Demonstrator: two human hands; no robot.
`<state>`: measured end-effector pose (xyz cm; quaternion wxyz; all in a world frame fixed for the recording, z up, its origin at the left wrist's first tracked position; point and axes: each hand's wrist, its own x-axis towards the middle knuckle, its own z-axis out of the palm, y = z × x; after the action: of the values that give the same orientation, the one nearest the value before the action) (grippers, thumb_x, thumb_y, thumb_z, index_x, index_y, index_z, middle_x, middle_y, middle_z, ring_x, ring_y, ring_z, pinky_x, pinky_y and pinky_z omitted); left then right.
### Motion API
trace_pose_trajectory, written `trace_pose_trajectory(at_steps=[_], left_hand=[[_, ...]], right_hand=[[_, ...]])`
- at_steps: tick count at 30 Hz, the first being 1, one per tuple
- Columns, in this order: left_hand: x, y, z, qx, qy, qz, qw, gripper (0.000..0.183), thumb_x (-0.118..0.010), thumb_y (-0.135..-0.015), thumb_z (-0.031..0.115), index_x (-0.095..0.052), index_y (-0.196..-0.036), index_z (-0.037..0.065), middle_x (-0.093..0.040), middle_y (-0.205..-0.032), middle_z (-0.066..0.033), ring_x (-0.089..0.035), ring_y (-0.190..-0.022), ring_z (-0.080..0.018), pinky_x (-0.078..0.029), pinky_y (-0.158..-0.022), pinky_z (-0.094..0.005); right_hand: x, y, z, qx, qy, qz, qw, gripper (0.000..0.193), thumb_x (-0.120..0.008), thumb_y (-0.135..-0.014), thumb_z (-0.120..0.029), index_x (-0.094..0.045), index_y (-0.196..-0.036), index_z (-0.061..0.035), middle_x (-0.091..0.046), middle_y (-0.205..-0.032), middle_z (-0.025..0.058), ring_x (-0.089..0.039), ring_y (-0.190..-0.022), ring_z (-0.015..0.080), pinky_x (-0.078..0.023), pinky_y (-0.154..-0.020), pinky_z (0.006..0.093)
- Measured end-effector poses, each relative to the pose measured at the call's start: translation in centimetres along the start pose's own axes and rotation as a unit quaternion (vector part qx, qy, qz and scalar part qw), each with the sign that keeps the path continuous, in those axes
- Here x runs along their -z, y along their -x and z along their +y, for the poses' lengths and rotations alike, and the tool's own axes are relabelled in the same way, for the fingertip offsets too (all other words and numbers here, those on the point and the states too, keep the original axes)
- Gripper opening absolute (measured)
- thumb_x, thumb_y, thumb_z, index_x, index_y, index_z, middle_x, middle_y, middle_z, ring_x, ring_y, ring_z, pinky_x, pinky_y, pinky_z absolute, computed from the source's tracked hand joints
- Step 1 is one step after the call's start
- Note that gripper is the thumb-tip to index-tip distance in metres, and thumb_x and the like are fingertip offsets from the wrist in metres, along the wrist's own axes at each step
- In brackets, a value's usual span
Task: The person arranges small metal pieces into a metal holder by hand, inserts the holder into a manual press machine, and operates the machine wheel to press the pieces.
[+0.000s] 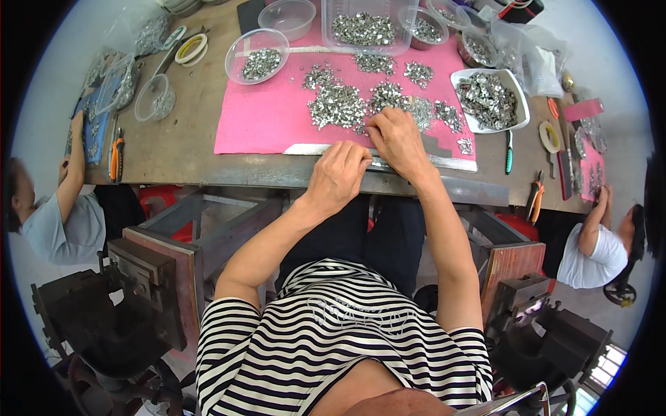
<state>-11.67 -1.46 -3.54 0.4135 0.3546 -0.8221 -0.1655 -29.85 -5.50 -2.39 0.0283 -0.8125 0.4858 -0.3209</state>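
Heaps of small silvery metal parts point(340, 104) lie on a pink mat point(263, 118) on a wooden table. My right hand point(397, 139) rests at the near edge of the heaps, fingertips pinched among the parts. My left hand point(338, 173) sits curled at the mat's front edge, fingers pressed on a thin metal strip point(381, 165) that runs along that edge. Whether either hand grips a part is hidden by the fingers.
Clear plastic bowls point(257, 55) and a tub point(362, 28) with more parts stand at the back; a white tray point(489, 100) is at the right. Pliers point(116, 156) and tape rolls point(191, 48) lie at the left. Other people sit at both sides. Dark presses point(111, 312) flank my legs.
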Motion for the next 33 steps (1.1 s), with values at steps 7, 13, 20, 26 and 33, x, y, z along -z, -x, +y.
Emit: trace_pose_trajectory(at_steps=[7, 13, 20, 26, 33], left_hand=[[0.3, 0.0, 0.0, 0.000, 0.011, -0.007, 1.000, 0.015, -0.069, -0.085, 0.000, -0.059, -0.095, 0.001, -0.060, -0.088, -0.0122, -0.060, -0.081, -0.0327, -0.048, -0.074, -0.0424], [0.0, 0.1, 0.4, -0.008, -0.028, 0.015, 0.999, 0.015, -0.070, -0.085, 0.001, -0.059, -0.095, 0.002, -0.060, -0.089, -0.0115, -0.060, -0.084, -0.0329, -0.050, -0.081, -0.0443], [0.5, 0.4, 0.1, -0.059, -0.041, 0.033, 0.997, 0.016, -0.074, -0.084, 0.005, -0.066, -0.098, 0.003, -0.066, -0.094, -0.0101, -0.063, -0.088, -0.0313, -0.049, -0.086, -0.0471], [1.2, -2.3, -2.5, 0.001, -0.088, 0.064, 0.994, 0.018, -0.075, -0.087, 0.015, -0.071, -0.104, 0.009, -0.067, -0.089, -0.0054, -0.059, -0.084, -0.0258, -0.042, -0.082, -0.0404], [2.0, -3.3, -4.4, 0.062, -0.099, -0.034, 0.993, 0.010, -0.075, -0.088, 0.021, -0.072, -0.089, 0.011, -0.063, -0.083, -0.0007, -0.055, -0.082, -0.0228, -0.036, -0.087, -0.0396]], right_hand=[[0.7, 0.3, 0.0, 0.007, 0.012, -0.024, 1.000, 0.006, -0.072, -0.087, -0.011, -0.070, -0.091, -0.0063, -0.059, -0.083, 0.0078, -0.059, -0.080, 0.0277, -0.041, -0.076, 0.0395], [0.7, 0.4, -0.2, -0.006, -0.019, -0.028, 0.999, 0.008, -0.073, -0.088, -0.011, -0.073, -0.095, -0.0077, -0.057, -0.081, 0.0067, -0.058, -0.077, 0.0265, -0.040, -0.075, 0.0391], [0.4, 0.5, 0.1, -0.015, -0.026, -0.018, 0.999, 0.010, -0.072, -0.088, -0.012, -0.073, -0.098, -0.0093, -0.057, -0.081, 0.0060, -0.058, -0.077, 0.0260, -0.041, -0.074, 0.0390], [0.8, 0.4, 0.1, -0.008, -0.012, -0.034, 0.999, 0.007, -0.073, -0.088, -0.011, -0.072, -0.095, -0.0090, -0.057, -0.081, 0.0062, -0.058, -0.077, 0.0266, -0.042, -0.075, 0.0392], [0.6, 0.4, -0.3, -0.016, -0.011, -0.044, 0.999, 0.009, -0.074, -0.086, -0.012, -0.069, -0.090, -0.0056, -0.058, -0.083, 0.0087, -0.059, -0.081, 0.0288, -0.043, -0.079, 0.0418]])
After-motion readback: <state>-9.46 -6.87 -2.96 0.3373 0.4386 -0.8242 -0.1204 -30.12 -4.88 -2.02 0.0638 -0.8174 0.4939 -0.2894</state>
